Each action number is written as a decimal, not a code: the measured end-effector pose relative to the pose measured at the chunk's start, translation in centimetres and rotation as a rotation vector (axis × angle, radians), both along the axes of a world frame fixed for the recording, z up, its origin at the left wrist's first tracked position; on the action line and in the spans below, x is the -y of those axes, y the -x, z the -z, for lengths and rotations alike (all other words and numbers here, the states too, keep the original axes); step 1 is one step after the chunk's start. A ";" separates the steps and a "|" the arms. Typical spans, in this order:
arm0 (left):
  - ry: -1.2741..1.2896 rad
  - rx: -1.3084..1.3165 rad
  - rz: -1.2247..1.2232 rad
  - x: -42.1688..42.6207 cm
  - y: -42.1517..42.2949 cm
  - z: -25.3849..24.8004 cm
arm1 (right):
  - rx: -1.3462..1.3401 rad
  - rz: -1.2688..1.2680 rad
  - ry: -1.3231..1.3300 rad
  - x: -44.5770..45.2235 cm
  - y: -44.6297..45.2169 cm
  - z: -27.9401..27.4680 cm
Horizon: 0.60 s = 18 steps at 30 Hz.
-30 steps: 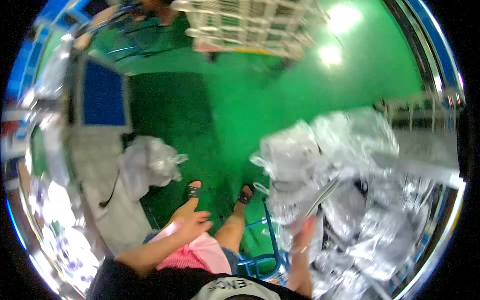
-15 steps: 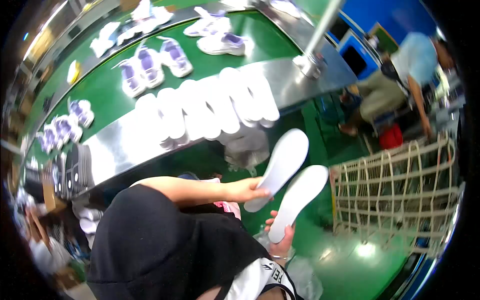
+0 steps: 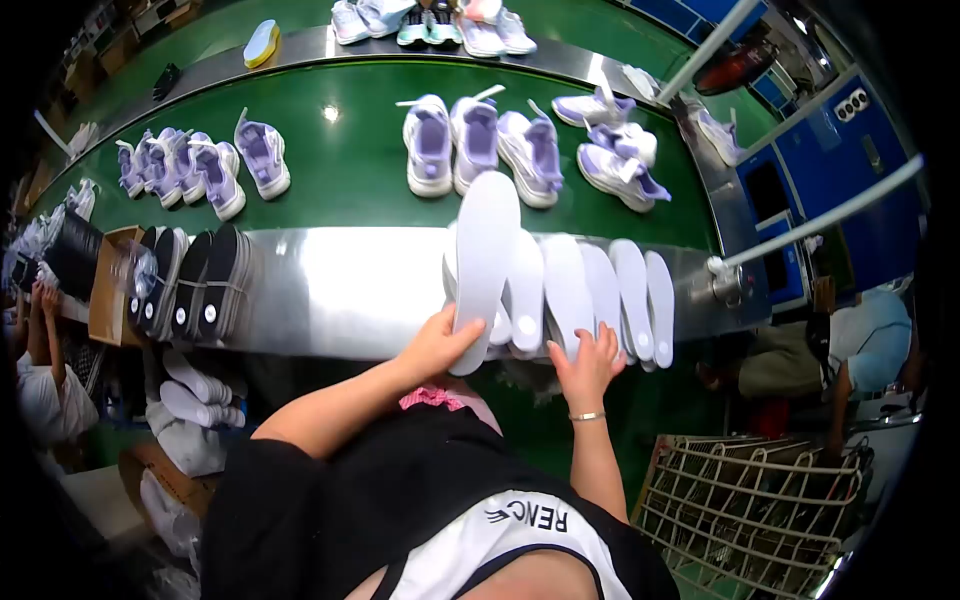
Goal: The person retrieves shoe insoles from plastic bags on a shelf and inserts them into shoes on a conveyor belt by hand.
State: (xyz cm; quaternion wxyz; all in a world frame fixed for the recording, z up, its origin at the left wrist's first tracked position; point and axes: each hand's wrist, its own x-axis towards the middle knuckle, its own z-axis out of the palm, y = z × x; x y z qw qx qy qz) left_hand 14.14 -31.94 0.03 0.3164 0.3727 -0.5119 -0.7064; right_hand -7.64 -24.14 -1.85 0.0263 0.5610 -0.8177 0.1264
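Note:
My left hand (image 3: 440, 343) is closed around the lower part of a white shoe insole (image 3: 487, 255), thumb on its face, and holds it up over the metal bench edge. Behind it, other insoles are partly hidden. My right hand (image 3: 588, 372), with a bracelet at the wrist, has its fingers spread at the near end of another white insole (image 3: 567, 285). Thumb and fingertips touch that insole, which lies in a row with several more white insoles (image 3: 628, 290) on the metal bench (image 3: 345, 290).
White-and-purple sneakers (image 3: 475, 145) stand in groups on the green conveyor belt (image 3: 340, 180). Bundled black insoles (image 3: 222, 280) and a cardboard box (image 3: 115, 290) sit at the left. A rope-covered cart (image 3: 750, 500) and a seated person (image 3: 865, 340) are at the right.
My view has turned toward the bench. Both hands, each holding an insole off to the side before, are now at the insole row; the right hand's fingers have spread.

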 end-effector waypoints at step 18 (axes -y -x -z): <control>0.822 0.702 -0.307 32.4 -8.2 6.5 | 0.184 -0.476 -0.047 25.7 -11.7 -6.3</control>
